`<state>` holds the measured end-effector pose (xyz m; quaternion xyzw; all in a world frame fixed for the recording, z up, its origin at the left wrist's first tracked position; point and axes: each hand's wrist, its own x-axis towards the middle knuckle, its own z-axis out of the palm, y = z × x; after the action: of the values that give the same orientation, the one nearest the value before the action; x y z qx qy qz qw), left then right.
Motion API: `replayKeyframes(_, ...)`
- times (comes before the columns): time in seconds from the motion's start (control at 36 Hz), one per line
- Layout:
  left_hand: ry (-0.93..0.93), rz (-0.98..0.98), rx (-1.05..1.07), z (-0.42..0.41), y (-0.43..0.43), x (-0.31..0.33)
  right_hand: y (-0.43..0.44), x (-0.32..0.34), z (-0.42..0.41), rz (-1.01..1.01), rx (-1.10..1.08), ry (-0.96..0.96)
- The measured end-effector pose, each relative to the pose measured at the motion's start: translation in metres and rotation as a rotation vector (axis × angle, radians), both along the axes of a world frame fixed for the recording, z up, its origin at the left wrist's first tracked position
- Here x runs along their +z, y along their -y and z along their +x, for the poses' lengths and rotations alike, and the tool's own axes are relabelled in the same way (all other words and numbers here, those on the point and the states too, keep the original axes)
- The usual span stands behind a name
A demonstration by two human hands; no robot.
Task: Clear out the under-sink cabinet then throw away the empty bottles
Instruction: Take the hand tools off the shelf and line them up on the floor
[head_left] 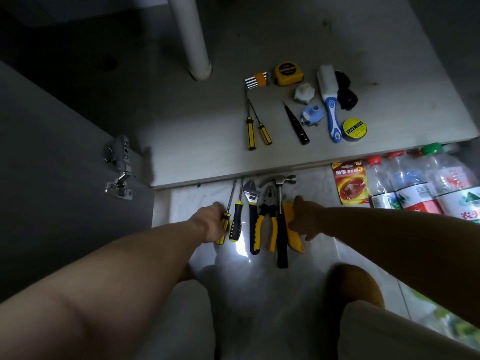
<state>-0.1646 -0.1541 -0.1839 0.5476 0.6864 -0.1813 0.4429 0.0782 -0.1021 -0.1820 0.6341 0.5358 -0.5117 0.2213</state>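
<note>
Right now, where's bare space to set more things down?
The cabinet floor is bare left of the screwdrivers, around the white pipe. Floor tile left of the left hand is free. Crowded: the tool row and the bottles at right.

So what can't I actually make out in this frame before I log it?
Head view only.
1. Left hand: its back hides the fingers, so whether it grips the thin screwdriver is unclear.
2. Right hand covers part of the yellow knife; hold or mere touch unclear.
3. Bottles: cut off by the right edge; fill level unreadable.
4. Black bundle beside the brush: too dark to identify.
</note>
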Motion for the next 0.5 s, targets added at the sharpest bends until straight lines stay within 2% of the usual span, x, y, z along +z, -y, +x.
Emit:
replayKeyframes(0.08,0.093,-0.013,0.036,0.005,0.001,-0.002,0.001,0.001,0.000,-0.116,-0.116,-0.035)
replayKeyframes(0.25,0.197,-0.010,0.015,0.015,-0.001,0.000,0.008,-0.002,-0.005,-0.141,-0.082,0.015)
replayKeyframes(0.31,0.225,-0.076,0.016,0.017,-0.003,0.000,0.006,0.001,-0.004,-0.109,-0.041,0.029)
replayKeyframes(0.36,0.227,-0.126,-0.014,0.019,-0.008,0.004,0.003,0.008,-0.002,0.024,0.150,0.072)
replayKeyframes(0.44,0.103,-0.051,-0.208,0.020,-0.025,0.019,0.001,0.016,0.002,0.378,0.529,0.144)
replayKeyframes(0.5,0.097,0.032,-0.242,0.021,-0.037,0.032,-0.001,0.021,0.002,0.571,0.612,0.098)
